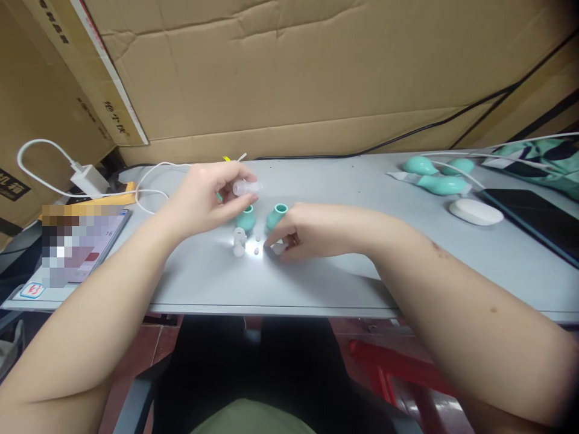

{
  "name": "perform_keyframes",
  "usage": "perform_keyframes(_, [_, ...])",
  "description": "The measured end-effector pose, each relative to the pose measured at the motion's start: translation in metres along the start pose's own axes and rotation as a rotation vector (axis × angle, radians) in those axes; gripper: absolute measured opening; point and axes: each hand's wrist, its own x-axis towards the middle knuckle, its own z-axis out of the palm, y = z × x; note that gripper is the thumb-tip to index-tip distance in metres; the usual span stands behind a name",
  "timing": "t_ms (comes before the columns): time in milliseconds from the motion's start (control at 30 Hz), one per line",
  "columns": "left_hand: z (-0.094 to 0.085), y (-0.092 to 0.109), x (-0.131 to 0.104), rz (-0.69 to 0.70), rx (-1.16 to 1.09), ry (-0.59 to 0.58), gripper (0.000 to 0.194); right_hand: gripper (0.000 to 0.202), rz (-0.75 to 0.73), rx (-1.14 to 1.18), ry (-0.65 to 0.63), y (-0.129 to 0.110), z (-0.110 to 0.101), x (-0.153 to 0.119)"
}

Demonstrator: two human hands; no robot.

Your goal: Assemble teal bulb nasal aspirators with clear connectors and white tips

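Between thumb and fingers, my left hand (215, 191) holds a small clear plastic tube (245, 188) above the desk. Below it stands a teal rubber bulb (245, 218) with an open neck, and a second teal bulb (277, 214) stands to its right, partly behind my right hand (301, 232). That hand is low over the desk with its fingers curled; a pale clear piece (279, 248) shows at its fingertips, though I cannot tell whether it is gripped. Another clear plastic piece (239, 242) sits on the desk to the left. Tiny grey bits (257, 251) lie in a bright spot of light between.
At the back right lie several teal bulbs (441, 175), a white rounded case (476, 212) and a dark tablet (538, 220). A phone or tablet (106, 244) and a white charger (89, 181) with its cable are on the left. Cardboard (294, 78) walls the back of the desk (203, 283).
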Motion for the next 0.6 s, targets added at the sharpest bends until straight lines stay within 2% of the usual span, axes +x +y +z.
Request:
perform_keyframes(33, [0.0, 0.0, 0.0, 0.0, -0.014, 0.004, 0.015, 0.02, 0.076, -0.058, -0.107, -0.001, -0.002, -0.001])
perform_keyframes(100, [0.001, 0.001, 0.0, 0.003, -0.031, 0.005, 0.015, 0.022, 0.156, -0.087, -0.142, -0.004, -0.008, -0.003])
perform_keyframes(167, [0.002, 0.001, 0.0, -0.002, -0.039, -0.004, 0.015, 0.015, 0.189, -0.05, -0.088, -0.007, -0.014, -0.005])
perform_keyframes(233, [0.003, 0.001, 0.0, -0.017, -0.05, -0.012, 0.015, 0.009, 0.162, 0.028, 0.025, -0.008, -0.017, -0.008])
perform_keyframes(367, [0.007, -0.001, 0.001, -0.026, -0.07, -0.003, 0.017, 0.017, -0.021, 0.153, 0.487, -0.006, -0.011, -0.005])
perform_keyframes(433, [0.009, -0.003, 0.001, -0.013, -0.071, 0.004, 0.018, 0.014, -0.108, 0.136, 0.646, -0.003, -0.003, 0.0])
perform_keyframes(600, [0.015, -0.003, 0.0, 0.019, -0.013, -0.024, 0.017, 0.013, -0.202, -0.022, 0.718, 0.005, 0.007, 0.009])
